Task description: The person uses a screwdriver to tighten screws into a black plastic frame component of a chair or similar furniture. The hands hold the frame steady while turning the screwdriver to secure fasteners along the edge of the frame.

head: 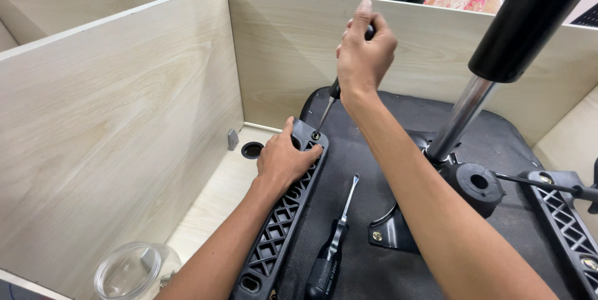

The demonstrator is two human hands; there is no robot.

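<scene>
- The right hand (pixel 364 45) is closed round the handle of a screwdriver (pixel 330 102), held nearly upright, its tip on a brass screw (pixel 316 135) at the far end of a black ribbed armrest bracket (pixel 280 222).
- The left hand (pixel 283 160) lies flat on that bracket just beside the screw, fingers curled over its far end, pressing it against an upturned black chair seat (pixel 355 238).
- The seat fills the right part of the worktop (pixel 215 203), reaching almost to the far partition panel (pixel 286 57); little room is left behind the screwdriver.
- A bare strip of worktop runs between the bracket and the left partition panel (pixel 124 132), with a round cable hole (pixel 252 149) near the far left corner.
- A second screwdriver (pixel 333 244) lies loose on the seat, between the bracket and the central mounting plate (pixel 389 231).
- The gas-lift column (pixel 473 98) rises at a tilt to the right of the right forearm, close beside it.
- A second ribbed bracket (pixel 570 231) lies at the seat's right edge, under a thin lever (pixel 542 183).
- A clear plastic jar (pixel 134 270) stands at the near left corner.
</scene>
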